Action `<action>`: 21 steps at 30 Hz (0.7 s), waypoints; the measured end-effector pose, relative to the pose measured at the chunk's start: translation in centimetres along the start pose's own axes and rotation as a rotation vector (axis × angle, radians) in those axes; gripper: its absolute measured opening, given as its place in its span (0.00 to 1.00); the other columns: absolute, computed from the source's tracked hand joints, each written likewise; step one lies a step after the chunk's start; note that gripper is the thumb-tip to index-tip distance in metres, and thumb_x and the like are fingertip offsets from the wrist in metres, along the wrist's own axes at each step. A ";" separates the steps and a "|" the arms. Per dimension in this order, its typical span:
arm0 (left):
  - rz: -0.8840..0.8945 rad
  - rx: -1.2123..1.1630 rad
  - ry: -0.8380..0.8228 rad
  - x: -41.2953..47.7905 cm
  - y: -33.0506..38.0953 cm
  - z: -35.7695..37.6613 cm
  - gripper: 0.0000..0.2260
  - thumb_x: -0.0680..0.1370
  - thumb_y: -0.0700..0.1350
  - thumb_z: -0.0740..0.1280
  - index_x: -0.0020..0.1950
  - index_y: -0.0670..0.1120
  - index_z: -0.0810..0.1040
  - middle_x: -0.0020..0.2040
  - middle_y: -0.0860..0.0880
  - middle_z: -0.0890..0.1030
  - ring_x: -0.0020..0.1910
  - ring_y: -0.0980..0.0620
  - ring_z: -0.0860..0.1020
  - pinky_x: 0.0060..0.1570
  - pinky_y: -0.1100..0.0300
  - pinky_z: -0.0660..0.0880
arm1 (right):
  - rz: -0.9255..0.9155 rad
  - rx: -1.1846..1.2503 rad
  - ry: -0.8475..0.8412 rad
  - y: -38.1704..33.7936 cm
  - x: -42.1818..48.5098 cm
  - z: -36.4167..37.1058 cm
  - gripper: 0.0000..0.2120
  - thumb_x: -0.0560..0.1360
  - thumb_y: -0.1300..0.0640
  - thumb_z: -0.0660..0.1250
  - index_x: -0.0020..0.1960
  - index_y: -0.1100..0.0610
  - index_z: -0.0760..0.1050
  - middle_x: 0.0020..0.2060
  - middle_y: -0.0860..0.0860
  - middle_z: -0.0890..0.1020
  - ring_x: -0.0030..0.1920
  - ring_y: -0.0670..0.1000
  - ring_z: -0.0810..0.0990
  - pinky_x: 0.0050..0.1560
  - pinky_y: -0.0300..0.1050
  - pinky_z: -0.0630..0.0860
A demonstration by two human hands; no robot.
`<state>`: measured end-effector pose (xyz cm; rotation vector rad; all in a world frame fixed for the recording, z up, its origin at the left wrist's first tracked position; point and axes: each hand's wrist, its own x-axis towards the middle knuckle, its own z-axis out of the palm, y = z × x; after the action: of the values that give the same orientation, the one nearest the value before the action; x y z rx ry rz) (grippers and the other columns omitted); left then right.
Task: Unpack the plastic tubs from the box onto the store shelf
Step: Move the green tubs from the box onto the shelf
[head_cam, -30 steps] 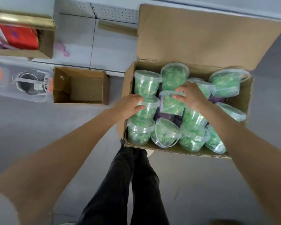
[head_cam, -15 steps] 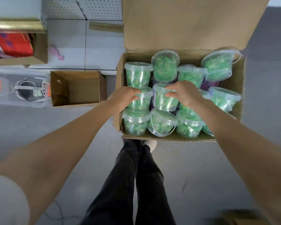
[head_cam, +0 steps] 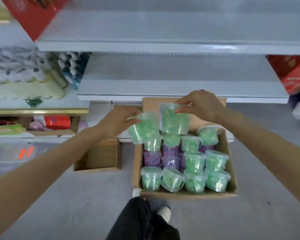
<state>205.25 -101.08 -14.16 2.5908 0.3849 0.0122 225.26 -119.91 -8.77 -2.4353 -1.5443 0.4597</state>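
Two clear plastic tubs of green filling hang at the centre of the frame, above the far end of the box and just short of the shelf edge. The left tub (head_cam: 144,127) is tilted, its base swung down toward the box; the left hand (head_cam: 118,120) grips it at the top, fingers curled over the lid edge. The right tub (head_cam: 174,119) hangs nearly upright just beside it. Whether their sides touch I cannot tell. The right hand (head_cam: 202,106) pinches its lid rim from above with fingertips and thumb.

Below them the box (head_cam: 231,172) stands on the floor (head_cam: 267,213), holding rows of green tubs (head_cam: 195,181) with purple tubs (head_cam: 170,150) showing lower down. A small carton (head_cam: 100,156) sits to its left. The bare white shelf (head_cam: 163,87) runs across the middle of the frame, beyond the hands.

The step looks like carrying this pair up onto that shelf. A grip on the lid alone could pop it loose, so lift smoothly. Level the left tub first, set both bases flat and well back, then let go, leaving room in front for later rows.
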 end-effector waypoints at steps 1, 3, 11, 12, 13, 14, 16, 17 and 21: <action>0.024 0.018 0.032 -0.2 0.6 -3.0 0.17 0.76 0.57 0.61 0.55 0.45 0.78 0.50 0.48 0.83 0.48 0.47 0.80 0.48 0.57 0.72 | -0.030 -0.013 0.041 -1.4 0.4 -2.3 0.15 0.72 0.42 0.66 0.57 0.44 0.79 0.56 0.46 0.82 0.57 0.52 0.78 0.53 0.47 0.72; 0.066 0.032 0.076 -0.5 1.5 -8.9 0.21 0.73 0.62 0.58 0.52 0.47 0.79 0.46 0.52 0.83 0.44 0.52 0.79 0.44 0.57 0.72 | -0.065 -0.042 0.115 -4.3 1.1 -6.2 0.14 0.72 0.43 0.66 0.55 0.45 0.80 0.53 0.47 0.83 0.54 0.52 0.79 0.51 0.46 0.73; 0.175 0.207 0.357 1.5 -2.0 -24.5 0.13 0.77 0.50 0.65 0.53 0.42 0.81 0.51 0.46 0.84 0.47 0.47 0.81 0.48 0.52 0.76 | -0.007 0.017 0.373 -11.7 6.8 -12.6 0.09 0.72 0.44 0.67 0.49 0.45 0.82 0.44 0.48 0.85 0.48 0.52 0.81 0.49 0.48 0.76; 0.164 0.222 0.372 2.1 -2.9 -25.2 0.13 0.77 0.50 0.65 0.55 0.43 0.81 0.52 0.46 0.83 0.49 0.46 0.80 0.49 0.51 0.76 | 0.010 0.002 0.376 -12.3 8.2 -12.7 0.10 0.72 0.43 0.67 0.48 0.46 0.82 0.44 0.49 0.85 0.47 0.53 0.81 0.48 0.48 0.75; 0.144 0.262 0.384 2.9 -4.0 -25.8 0.13 0.78 0.50 0.64 0.56 0.44 0.80 0.53 0.45 0.83 0.50 0.45 0.80 0.49 0.51 0.76 | 0.030 -0.016 0.378 -12.9 9.6 -12.6 0.11 0.72 0.43 0.66 0.48 0.47 0.82 0.43 0.50 0.85 0.47 0.54 0.80 0.47 0.47 0.74; 0.122 0.339 0.397 3.7 -5.1 -26.3 0.14 0.78 0.51 0.63 0.58 0.45 0.79 0.52 0.44 0.83 0.50 0.44 0.80 0.49 0.52 0.75 | 0.048 -0.050 0.387 -13.6 11.1 -12.6 0.12 0.73 0.43 0.65 0.49 0.48 0.82 0.43 0.50 0.84 0.47 0.55 0.80 0.46 0.47 0.74; 0.094 0.544 0.396 5.5 -7.8 -26.8 0.15 0.80 0.52 0.60 0.61 0.46 0.77 0.50 0.43 0.83 0.48 0.43 0.80 0.45 0.55 0.72 | 0.065 -0.184 0.413 -14.9 14.5 -12.0 0.14 0.74 0.42 0.63 0.52 0.48 0.80 0.47 0.52 0.84 0.51 0.56 0.80 0.47 0.46 0.72; 0.086 0.617 0.385 6.3 -9.1 -26.9 0.15 0.80 0.51 0.59 0.61 0.46 0.76 0.49 0.43 0.83 0.48 0.43 0.80 0.42 0.56 0.69 | 0.068 -0.272 0.419 -15.5 16.3 -11.5 0.15 0.75 0.42 0.61 0.54 0.49 0.79 0.50 0.53 0.83 0.53 0.57 0.79 0.47 0.45 0.71; 0.082 0.666 0.337 8.8 -15.0 -26.8 0.09 0.81 0.48 0.58 0.54 0.44 0.73 0.49 0.45 0.81 0.48 0.44 0.79 0.38 0.57 0.64 | 0.091 -0.484 0.432 -16.9 22.8 -8.0 0.15 0.77 0.43 0.58 0.58 0.48 0.75 0.50 0.55 0.82 0.51 0.58 0.80 0.45 0.43 0.71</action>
<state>207.52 -73.08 1.12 3.2712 0.4616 0.4202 223.18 -92.23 1.24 -2.7056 -1.4788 -0.4600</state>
